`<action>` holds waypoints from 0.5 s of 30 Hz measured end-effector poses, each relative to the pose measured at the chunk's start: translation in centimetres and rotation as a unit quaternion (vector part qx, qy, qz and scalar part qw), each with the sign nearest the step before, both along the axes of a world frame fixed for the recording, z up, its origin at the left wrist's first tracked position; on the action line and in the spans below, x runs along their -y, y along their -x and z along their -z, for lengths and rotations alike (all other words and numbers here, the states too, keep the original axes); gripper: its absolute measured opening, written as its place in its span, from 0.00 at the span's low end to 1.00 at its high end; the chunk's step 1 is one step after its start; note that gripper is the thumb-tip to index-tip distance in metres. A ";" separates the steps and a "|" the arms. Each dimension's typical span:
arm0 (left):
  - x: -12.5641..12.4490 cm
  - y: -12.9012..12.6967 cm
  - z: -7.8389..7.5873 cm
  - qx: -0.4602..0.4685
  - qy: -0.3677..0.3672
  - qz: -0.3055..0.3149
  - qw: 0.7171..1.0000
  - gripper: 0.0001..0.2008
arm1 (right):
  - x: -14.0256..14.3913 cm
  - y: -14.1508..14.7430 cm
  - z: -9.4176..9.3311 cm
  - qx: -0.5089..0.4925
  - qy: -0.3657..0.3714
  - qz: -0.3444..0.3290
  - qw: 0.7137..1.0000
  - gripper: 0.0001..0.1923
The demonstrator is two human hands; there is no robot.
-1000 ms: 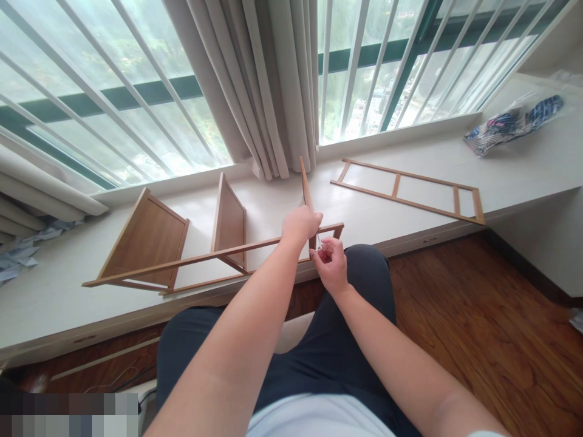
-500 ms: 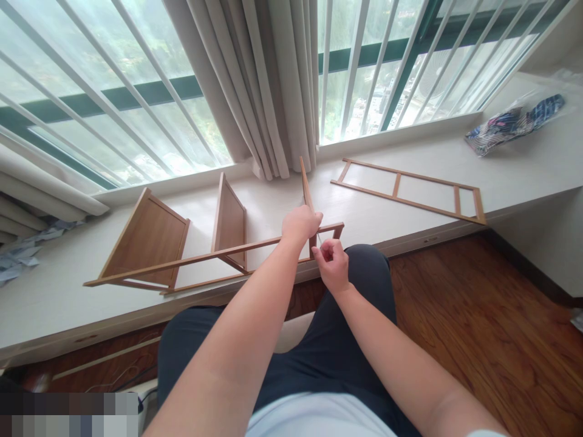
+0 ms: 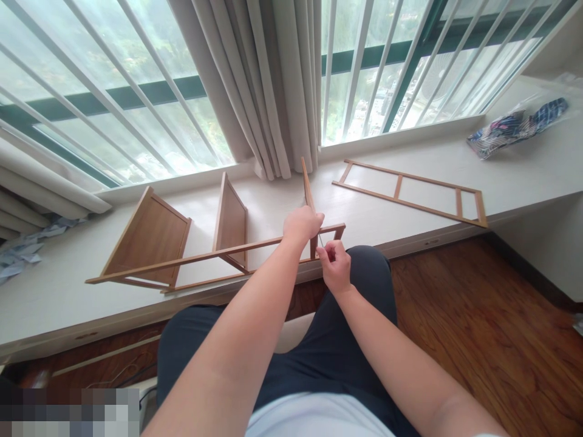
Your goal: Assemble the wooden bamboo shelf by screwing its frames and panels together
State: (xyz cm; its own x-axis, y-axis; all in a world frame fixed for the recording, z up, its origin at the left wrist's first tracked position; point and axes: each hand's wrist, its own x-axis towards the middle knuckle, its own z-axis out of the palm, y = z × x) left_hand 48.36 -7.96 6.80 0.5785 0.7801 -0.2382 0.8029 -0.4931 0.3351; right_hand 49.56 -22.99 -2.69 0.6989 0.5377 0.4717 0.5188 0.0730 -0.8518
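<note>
From my remote seat I judge the wooden shelf frame point(image 3: 214, 258) a light, stiff piece: thin bamboo-coloured rails and flat panels, rigid along the grain but likely weak at the unfinished joints, so I would hold it near a joint rather than mid-rail, where a slim strip could flex or snap. It lies on its side on the pale surface point(image 3: 54, 291) under the window, two brown panels point(image 3: 150, 240) standing up from the long rails, its near end overhanging the edge above my lap. My left hand point(image 3: 302, 223) is closed around the upright panel point(image 3: 308, 189) at that end, fingers wrapped tight over its edge to steady it. My right hand point(image 3: 336, 267) sits just below and beside it, fingers pinched narrow on a small metal tool or fastener point(image 3: 321, 241) (too small for me to tell which) pressed to the corner of the rail. The finish looks smooth and slightly glossy, so a firm wrap suits it better than a fingertip hold. A second ladder-like side frame point(image 3: 412, 189) lies flat further right, well apart, and a patterned cloth bundle point(image 3: 517, 127) rests near the far corner.
</note>
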 end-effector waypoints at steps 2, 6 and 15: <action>0.0 0.0 0.0 0.001 0.001 0.001 1.000 0.20 | 0.0 0.0 0.0 0.003 0.003 -0.001 1.000 0.14; -0.1 0.0 0.2 0.001 0.000 0.001 1.000 0.21 | 0.0 0.0 0.0 -0.001 0.011 -0.013 1.000 0.14; 0.0 -0.1 0.1 0.002 -0.008 -0.001 1.000 0.22 | 0.0 0.1 -0.3 -0.076 -0.002 -0.044 0.996 0.18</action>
